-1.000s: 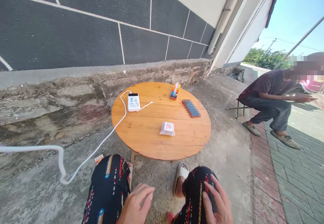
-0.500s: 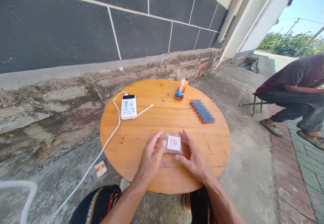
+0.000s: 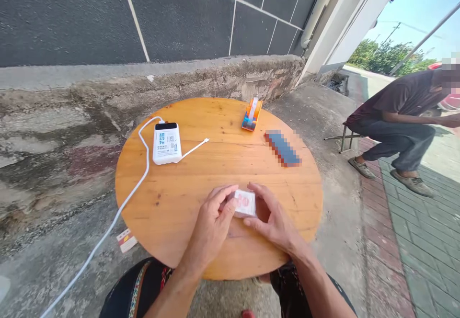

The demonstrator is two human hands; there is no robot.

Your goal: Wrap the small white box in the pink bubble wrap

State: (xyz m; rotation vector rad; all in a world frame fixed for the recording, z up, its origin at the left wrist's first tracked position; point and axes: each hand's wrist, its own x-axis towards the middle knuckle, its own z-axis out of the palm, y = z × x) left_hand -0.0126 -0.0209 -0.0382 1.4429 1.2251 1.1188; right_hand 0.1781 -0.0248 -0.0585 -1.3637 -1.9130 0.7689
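Observation:
A small square packet (image 3: 245, 202) in clear wrapping, white with red print, lies at the front middle of the round wooden table, between my hands. My left hand (image 3: 215, 217) closes on its left side, thumb against the near left edge and fingers behind. From the right, my right hand (image 3: 271, 217) curls round it. Its thumb is at the packet's near edge and its fingertips are at the far right corner, with a gap between packet and palm. The undersides of the fingers are hidden.
On the table (image 3: 215, 174) are a white power bank (image 3: 167, 143) with cables, an orange tape dispenser (image 3: 252, 114) and a blurred phone-like slab (image 3: 283, 148). A small card box (image 3: 126, 240) lies on the ground at left. A seated person (image 3: 398, 112) is at right, a wall behind.
Both hands have drawn in on the packet, and its loose wrapping edges show less. The camera view has shifted, so the table sits a little further left.

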